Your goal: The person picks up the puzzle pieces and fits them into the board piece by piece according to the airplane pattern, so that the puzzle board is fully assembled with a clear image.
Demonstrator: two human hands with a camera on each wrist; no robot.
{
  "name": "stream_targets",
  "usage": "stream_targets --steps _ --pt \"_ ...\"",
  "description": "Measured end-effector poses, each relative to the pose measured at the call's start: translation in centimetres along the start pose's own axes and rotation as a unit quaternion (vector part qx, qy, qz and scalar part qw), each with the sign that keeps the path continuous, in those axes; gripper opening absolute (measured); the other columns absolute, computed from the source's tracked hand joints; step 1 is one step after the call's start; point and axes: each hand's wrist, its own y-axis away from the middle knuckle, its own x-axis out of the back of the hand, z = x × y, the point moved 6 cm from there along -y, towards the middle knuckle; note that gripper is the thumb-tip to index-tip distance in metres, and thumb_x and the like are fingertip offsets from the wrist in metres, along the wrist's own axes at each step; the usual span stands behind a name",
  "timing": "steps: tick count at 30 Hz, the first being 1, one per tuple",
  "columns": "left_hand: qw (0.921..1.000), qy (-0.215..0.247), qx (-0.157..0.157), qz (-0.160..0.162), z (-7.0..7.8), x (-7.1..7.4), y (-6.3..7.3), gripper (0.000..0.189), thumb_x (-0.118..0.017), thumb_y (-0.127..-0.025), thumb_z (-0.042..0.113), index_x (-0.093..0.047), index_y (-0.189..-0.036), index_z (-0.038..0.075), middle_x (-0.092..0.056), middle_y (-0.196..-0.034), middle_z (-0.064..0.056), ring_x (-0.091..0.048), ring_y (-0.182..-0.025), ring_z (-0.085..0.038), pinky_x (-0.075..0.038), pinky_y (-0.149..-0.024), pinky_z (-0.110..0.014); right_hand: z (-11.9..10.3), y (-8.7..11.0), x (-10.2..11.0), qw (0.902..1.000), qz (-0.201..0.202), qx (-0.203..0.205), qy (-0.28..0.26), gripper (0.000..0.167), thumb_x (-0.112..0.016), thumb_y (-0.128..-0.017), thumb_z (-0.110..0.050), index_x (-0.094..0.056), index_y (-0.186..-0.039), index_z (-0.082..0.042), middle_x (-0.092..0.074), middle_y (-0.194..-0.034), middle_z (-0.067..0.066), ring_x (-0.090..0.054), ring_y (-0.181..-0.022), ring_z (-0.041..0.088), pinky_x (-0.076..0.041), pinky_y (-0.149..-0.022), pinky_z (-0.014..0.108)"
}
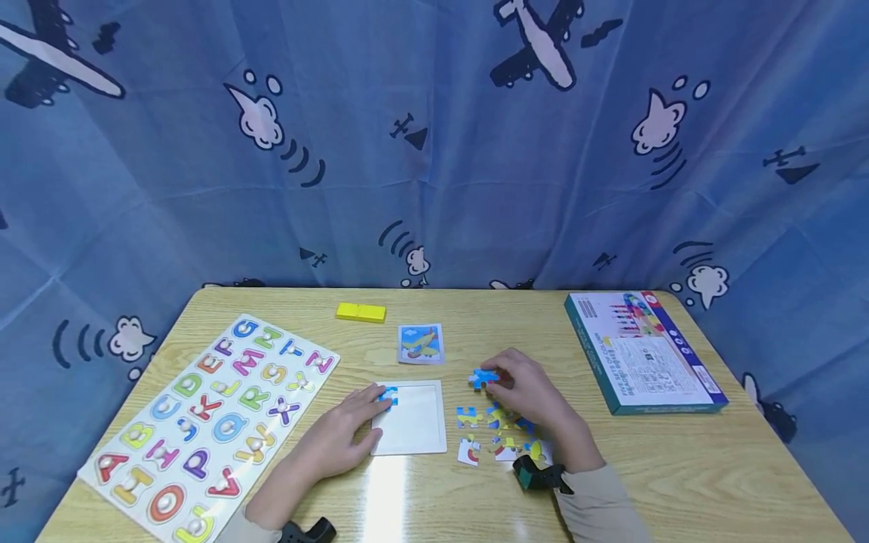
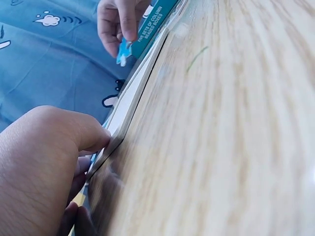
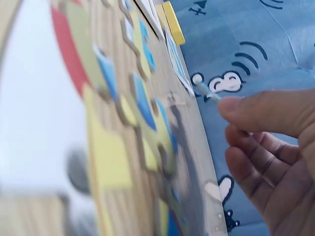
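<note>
My right hand [image 1: 532, 388] pinches a blue jigsaw piece [image 1: 479, 378] between thumb and fingers, raised above the table; the right wrist view shows this piece [image 3: 206, 91] edge-on. Below that hand lie several loose jigsaw pieces [image 1: 468, 416], blue, yellow, white and red. At the left, my left hand [image 1: 342, 431] rests on the left side of a white square puzzle tray [image 1: 414, 430], its fingertips on a blue piece [image 1: 388, 395] in the upper left corner. In the left wrist view, the left thumb [image 2: 96, 137] touches the tray's edge.
A picture card with a yellow plane [image 1: 421, 343] lies behind the tray, near a yellow block [image 1: 361, 312]. An alphabet peg board [image 1: 271, 362] takes up the left side. At the back right lies a green-sided box [image 1: 645, 354]. A blue curtain [image 1: 434, 151] hangs behind the table.
</note>
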Motion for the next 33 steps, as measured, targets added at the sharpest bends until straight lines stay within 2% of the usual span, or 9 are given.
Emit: stream_targets --steps 5,10,15,20,26,33 --pt "1.0000 0.000 0.003 -0.009 0.0 -0.1 -0.1 0.044 -0.058 -0.092 0.030 -0.056 -0.134 0.017 -0.045 -0.146 -0.005 -0.041 -0.135 -0.025 -0.038 -0.111 -0.044 -0.9 -0.1 -0.6 0.9986 0.014 0.017 -0.048 0.023 -0.070 -0.084 -0.006 -0.067 -0.106 -0.011 -0.058 -0.102 0.002 -0.053 -0.083 0.011 -0.057 -0.075 0.028" --pt "0.9999 0.000 0.004 -0.014 -0.1 -0.1 -0.2 0.045 -0.058 -0.092 0.031 -0.055 -0.135 0.018 -0.044 -0.147 -0.005 -0.041 -0.136 -0.025 -0.037 -0.112 -0.044 -1.6 -0.4 -1.3 0.9951 0.019 0.014 -0.096 0.024 -0.070 -0.084 -0.008 -0.067 -0.108 -0.012 -0.059 -0.099 0.000 -0.053 -0.084 0.012 -0.057 -0.076 0.026" --pt "1.0000 -0.002 0.001 -0.007 -0.2 0.0 0.0 0.045 -0.059 -0.091 0.029 -0.056 -0.134 0.016 -0.045 -0.146 -0.007 -0.041 -0.135 -0.025 -0.037 -0.112 -0.044 -2.8 -0.9 -2.7 0.9926 -0.016 0.022 -0.118 0.025 -0.069 -0.086 -0.011 -0.067 -0.112 -0.010 -0.061 -0.097 -0.002 -0.056 -0.084 0.011 -0.056 -0.075 0.022" --pt "1.0000 -0.001 -0.001 -0.002 -0.2 0.1 0.2 0.044 -0.059 -0.092 0.029 -0.056 -0.134 0.016 -0.045 -0.146 -0.006 -0.041 -0.135 -0.024 -0.036 -0.112 -0.043 -4.4 -1.3 -3.9 0.9910 -0.054 0.036 -0.118 0.026 -0.067 -0.087 -0.011 -0.066 -0.113 -0.007 -0.063 -0.102 0.001 -0.058 -0.086 0.011 -0.056 -0.075 0.021" --pt "0.9999 0.003 0.005 -0.009 -0.3 0.0 0.1 0.044 -0.058 -0.092 0.031 -0.055 -0.135 0.019 -0.043 -0.147 -0.004 -0.041 -0.136 -0.023 -0.038 -0.111 -0.044 -6.1 -1.9 -5.1 0.9907 -0.067 0.052 -0.107 0.028 -0.068 -0.087 -0.013 -0.067 -0.113 -0.006 -0.064 -0.103 0.001 -0.058 -0.085 0.010 -0.055 -0.075 0.021" --pt "0.9998 0.009 0.009 -0.013 -0.2 0.0 0.0 0.045 -0.058 -0.092 0.031 -0.054 -0.135 0.020 -0.043 -0.148 -0.003 -0.041 -0.136 -0.024 -0.038 -0.111 -0.045 -7.4 -2.7 -6.4 0.9918 -0.071 0.067 -0.082 0.026 -0.068 -0.087 -0.016 -0.068 -0.112 -0.007 -0.063 -0.094 0.000 -0.055 -0.079 0.009 -0.052 -0.068 0.020"
